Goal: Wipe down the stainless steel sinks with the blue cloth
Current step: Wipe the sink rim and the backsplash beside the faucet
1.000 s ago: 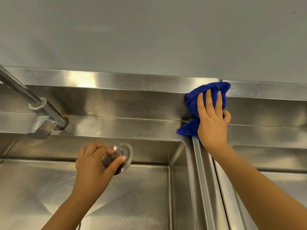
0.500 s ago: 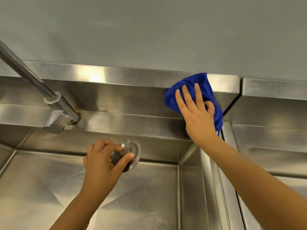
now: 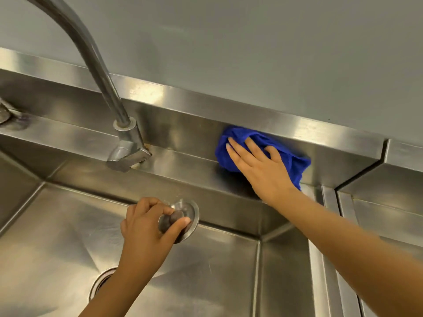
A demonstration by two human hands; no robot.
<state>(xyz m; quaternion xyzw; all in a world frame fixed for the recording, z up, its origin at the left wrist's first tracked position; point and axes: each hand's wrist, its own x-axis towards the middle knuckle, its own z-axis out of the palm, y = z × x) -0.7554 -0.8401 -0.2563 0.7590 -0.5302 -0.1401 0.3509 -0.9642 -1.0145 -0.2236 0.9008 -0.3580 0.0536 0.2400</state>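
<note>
Straight-fingered, the right hand (image 3: 263,170) presses the crumpled blue cloth (image 3: 295,160) on the far back wall of the left stainless steel sink (image 3: 57,225); the left hand (image 3: 146,227) pinches a round steel drain plug (image 3: 191,208) (held aloft). Basin floor and right sink (image 3: 389,216) probably remain.

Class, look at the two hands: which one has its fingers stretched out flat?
The right hand, pressing the blue cloth against the sink wall; the left hand curls round a metal stopper.
</note>
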